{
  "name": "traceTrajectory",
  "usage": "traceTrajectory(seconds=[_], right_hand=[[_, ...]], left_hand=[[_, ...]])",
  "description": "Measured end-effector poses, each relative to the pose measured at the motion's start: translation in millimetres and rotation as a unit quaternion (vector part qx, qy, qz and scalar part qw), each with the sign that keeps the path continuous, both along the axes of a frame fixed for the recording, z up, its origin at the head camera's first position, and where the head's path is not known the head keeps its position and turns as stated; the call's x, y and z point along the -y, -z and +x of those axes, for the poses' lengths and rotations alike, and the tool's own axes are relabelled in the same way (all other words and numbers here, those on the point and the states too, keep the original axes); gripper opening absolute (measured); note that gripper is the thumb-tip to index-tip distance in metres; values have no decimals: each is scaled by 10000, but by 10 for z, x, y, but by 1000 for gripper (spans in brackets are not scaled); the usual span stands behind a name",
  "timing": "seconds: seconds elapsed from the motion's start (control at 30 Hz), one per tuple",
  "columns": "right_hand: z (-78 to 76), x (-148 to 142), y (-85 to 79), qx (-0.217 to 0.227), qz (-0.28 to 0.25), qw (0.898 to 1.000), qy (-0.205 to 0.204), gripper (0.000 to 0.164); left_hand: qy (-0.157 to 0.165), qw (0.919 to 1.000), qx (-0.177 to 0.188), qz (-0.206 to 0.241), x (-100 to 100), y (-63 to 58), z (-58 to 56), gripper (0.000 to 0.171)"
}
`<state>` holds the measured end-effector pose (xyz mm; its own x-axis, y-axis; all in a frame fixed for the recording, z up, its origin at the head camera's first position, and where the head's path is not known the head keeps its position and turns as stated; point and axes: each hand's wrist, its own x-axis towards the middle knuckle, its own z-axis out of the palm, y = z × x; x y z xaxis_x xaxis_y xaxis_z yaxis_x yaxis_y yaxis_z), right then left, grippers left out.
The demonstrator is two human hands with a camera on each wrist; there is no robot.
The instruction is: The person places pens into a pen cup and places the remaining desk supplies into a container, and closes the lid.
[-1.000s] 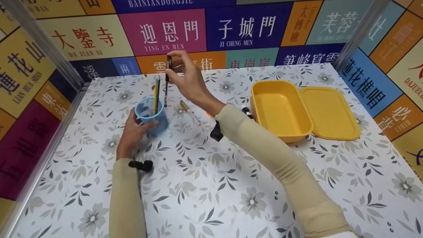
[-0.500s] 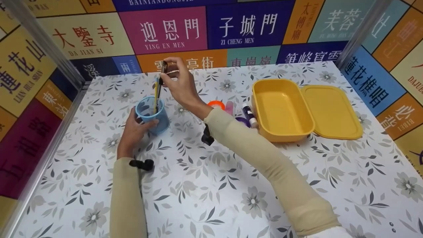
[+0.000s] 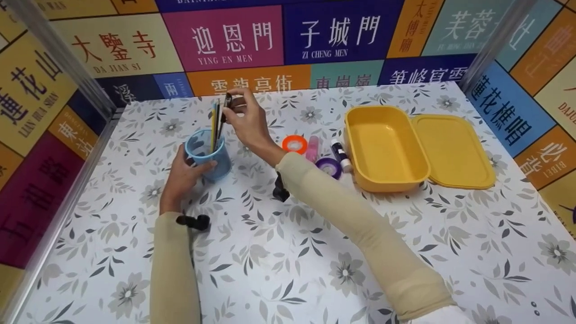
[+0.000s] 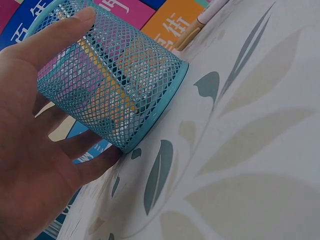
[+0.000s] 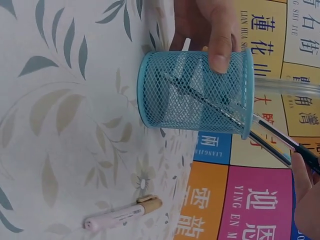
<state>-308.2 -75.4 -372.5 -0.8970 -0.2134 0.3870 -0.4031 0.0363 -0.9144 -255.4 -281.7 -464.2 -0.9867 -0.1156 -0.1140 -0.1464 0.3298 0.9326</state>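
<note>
My left hand point(image 3: 180, 180) grips a light blue mesh pen cup point(image 3: 219, 167), with the thumb on its near side. The cup stands upright on the flowered tablecloth. Inside it lean a yellow pencil point(image 3: 213, 130) and a dark one point(image 5: 270, 149). My right hand point(image 3: 249, 123) pinches a black-capped pen point(image 5: 276, 131) near its top, beside the pencils. The pen's clear lower barrel passes over the cup's rim and down into it in the right wrist view. A marker with a gold cap point(image 5: 125, 215) lies on the cloth near the cup; my right arm hides it in the head view.
To the right lie an orange tape roll point(image 3: 294, 144), a pink tube point(image 3: 312, 148), a purple tape roll point(image 3: 329, 168) and a dark-and-white stick point(image 3: 340, 155). Beyond them stands a yellow box point(image 3: 387, 184), its lid point(image 3: 459, 153) lying alongside. Printed panels point(image 3: 225, 38) wall the table.
My right hand has brought the pen leftward and down from outside the cup, so its lower end is now inside. The left hand keeps its grip. Tape rolls and tubes have come into view.
</note>
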Motion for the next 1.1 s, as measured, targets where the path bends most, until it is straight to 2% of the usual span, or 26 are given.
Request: traceTrajectory(seconds=[0.23,0.47,0.8,1.1], right_hand=[[14,33,91,12,120,9999,8,35],[42,85,199,-22,187,9998,44,32],[70,126,291,262,250,9992,144,29],[64,115,338,301,-64,9995,101,25]], left_hand=[[-31,9999,87,56,-12,-29,4,96],[180,9991,-362,137,4,-10,20,96],[170,9994,-307,66,-6,-3,17,97],[181,9994,-286,63,-1,13,13,98]])
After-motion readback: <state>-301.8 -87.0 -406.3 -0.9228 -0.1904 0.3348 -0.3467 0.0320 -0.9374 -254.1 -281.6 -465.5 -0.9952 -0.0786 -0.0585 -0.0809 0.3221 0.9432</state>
